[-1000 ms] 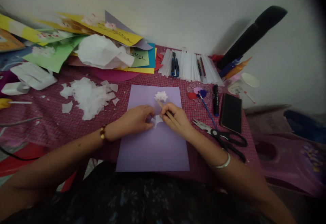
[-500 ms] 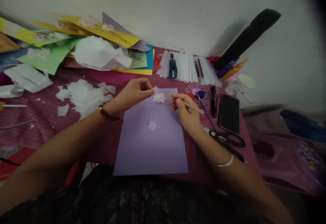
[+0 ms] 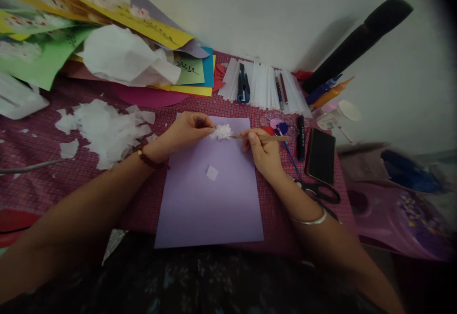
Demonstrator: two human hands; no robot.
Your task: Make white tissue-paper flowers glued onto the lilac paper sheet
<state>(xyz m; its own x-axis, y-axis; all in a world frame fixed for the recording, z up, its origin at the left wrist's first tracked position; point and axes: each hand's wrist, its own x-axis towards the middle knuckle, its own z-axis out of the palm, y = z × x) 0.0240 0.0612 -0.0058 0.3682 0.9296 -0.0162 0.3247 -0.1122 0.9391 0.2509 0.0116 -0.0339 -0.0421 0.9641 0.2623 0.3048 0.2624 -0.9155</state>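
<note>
A sheet of purple paper (image 3: 209, 209) lies in front of me with a fluffy tuft of white tissue paper (image 3: 223, 131) near its top edge. My left hand (image 3: 189, 130) is pinched at the tuft's left side; a bit of white paper shows at its fingertips. My right hand (image 3: 263, 151) grips a thin tan stick (image 3: 273, 138) like a pen, its narrow tip touching or very close to the tuft's right side. Lower on the sheet rests a small white paper square (image 3: 212, 173).
Torn white tissue pieces (image 3: 107, 130) are heaped left. Coloured cards (image 3: 157, 30) and crumpled white paper (image 3: 121, 59) lie behind. A blue-black cutter (image 3: 243, 85) rests on white glue sticks (image 3: 259, 87). Right are a black marker (image 3: 301, 137), phone (image 3: 321, 156) and scissors (image 3: 321, 192).
The stick's tip has moved left to the tuft, and the stick now lies more level. My left fingertips have dropped slightly beside the tuft. The whole view has shifted a little.
</note>
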